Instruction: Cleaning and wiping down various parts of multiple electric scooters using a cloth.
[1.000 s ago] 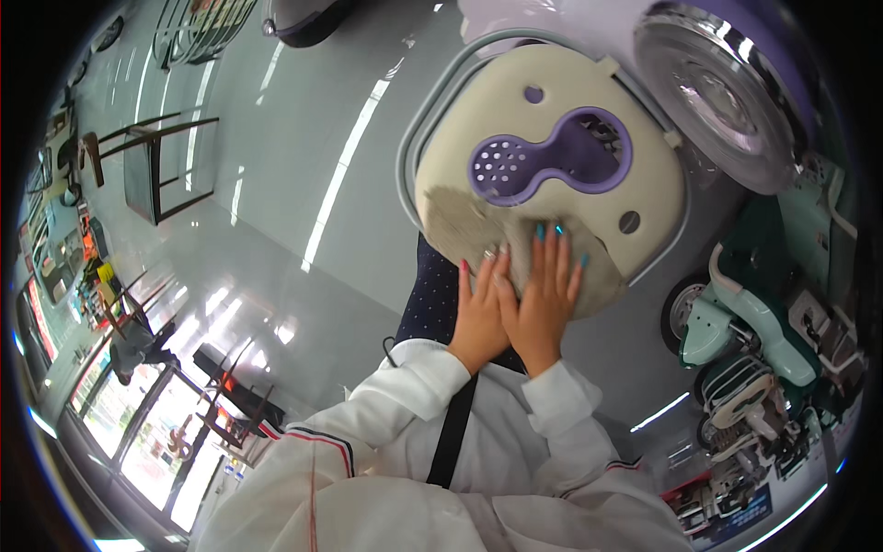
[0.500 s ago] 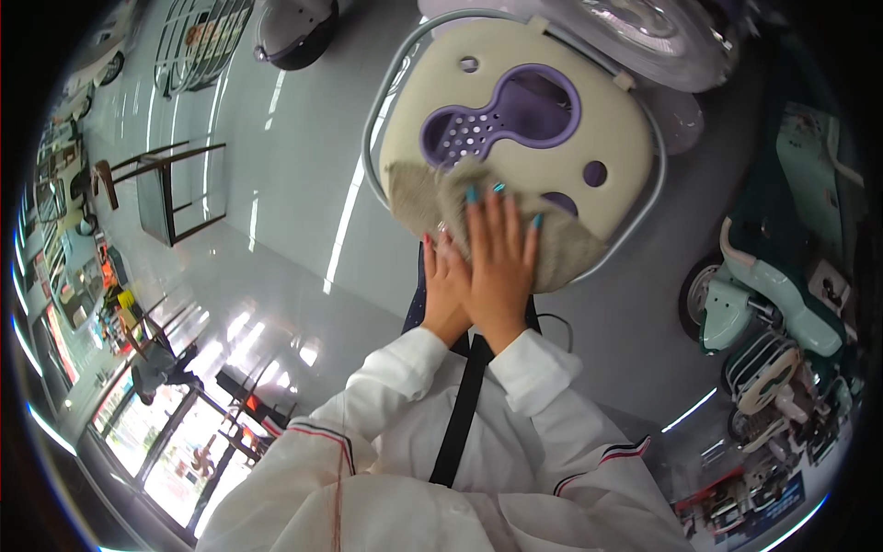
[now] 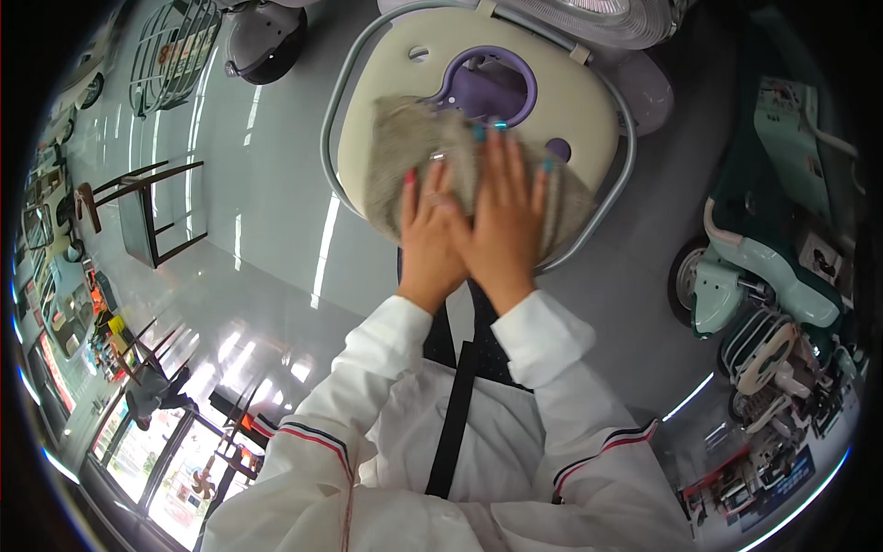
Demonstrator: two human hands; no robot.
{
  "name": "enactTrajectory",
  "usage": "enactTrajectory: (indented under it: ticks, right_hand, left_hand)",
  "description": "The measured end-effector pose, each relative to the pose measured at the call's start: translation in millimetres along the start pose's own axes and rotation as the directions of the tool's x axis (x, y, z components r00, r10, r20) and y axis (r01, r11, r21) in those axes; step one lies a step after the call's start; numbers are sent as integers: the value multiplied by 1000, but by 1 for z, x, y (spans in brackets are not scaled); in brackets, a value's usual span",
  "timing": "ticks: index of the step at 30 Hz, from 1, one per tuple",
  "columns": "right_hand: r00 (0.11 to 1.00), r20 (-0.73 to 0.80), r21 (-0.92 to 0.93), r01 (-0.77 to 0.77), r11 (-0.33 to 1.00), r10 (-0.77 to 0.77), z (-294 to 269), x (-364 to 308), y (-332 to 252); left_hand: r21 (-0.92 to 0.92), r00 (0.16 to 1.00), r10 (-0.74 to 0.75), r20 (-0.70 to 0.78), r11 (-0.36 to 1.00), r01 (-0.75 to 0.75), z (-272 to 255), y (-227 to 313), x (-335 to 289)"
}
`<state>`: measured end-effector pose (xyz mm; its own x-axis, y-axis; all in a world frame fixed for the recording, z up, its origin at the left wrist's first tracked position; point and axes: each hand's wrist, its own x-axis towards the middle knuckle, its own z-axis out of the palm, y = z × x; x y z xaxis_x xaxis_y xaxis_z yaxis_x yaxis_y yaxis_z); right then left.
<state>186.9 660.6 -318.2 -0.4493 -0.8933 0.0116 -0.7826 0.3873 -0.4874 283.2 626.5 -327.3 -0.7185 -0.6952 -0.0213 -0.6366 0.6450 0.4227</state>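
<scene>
A beige-grey cloth (image 3: 400, 161) lies over the near part of a cream panel (image 3: 579, 101) with rounded corners. My left hand (image 3: 430, 235) presses flat on the cloth, its fingers stretched forward. Beside it my right hand (image 3: 504, 216) also lies flat, fingers extended and a little apart; the two hands meet at the thumbs. Beyond the fingertips a purple inset (image 3: 490, 87) is partly visible, its nearer part hidden under the cloth. A grey tubular rail (image 3: 628, 152) curves around the panel.
A glossy pale scooter body (image 3: 598, 23) stands just beyond the panel. To the right is a mint-green scooter (image 3: 736, 276). At left are a dark-framed chair (image 3: 152, 207), a grey helmet-like object (image 3: 267, 41) and a wire rack (image 3: 175, 55).
Both hands and the cloth have slid farther across the panel, covering the inset's perforated part. My left hand now lies more fully on the cloth. The whole view has shifted slightly.
</scene>
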Motion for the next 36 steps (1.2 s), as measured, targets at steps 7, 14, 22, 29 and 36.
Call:
enactTrajectory:
  ticks: [7,14,22,29,36]
  right_hand:
    - [995,96,112,21,993,-32,10,-42,-2]
    - [931,-228,70,-278,958,287,-8,-10,50]
    - [998,27,86,52,995,-54,-8,-30,51]
    - [951,-64,-43,-306,951,303,-7,-32,33]
    - [990,111,-210,-67,975,92,-5,8,5]
  left_hand:
    - [131,982,-174,71,978,163,7,3,-40]
    - [76,995,97,4,992,-97,13,40,35]
    - [-16,991,-35,-128,999,33,0,0,25]
    - [39,977,-214,2,976,214,3,9,-3]
    - [103,967,-251,-36,962,253,0,1,-15]
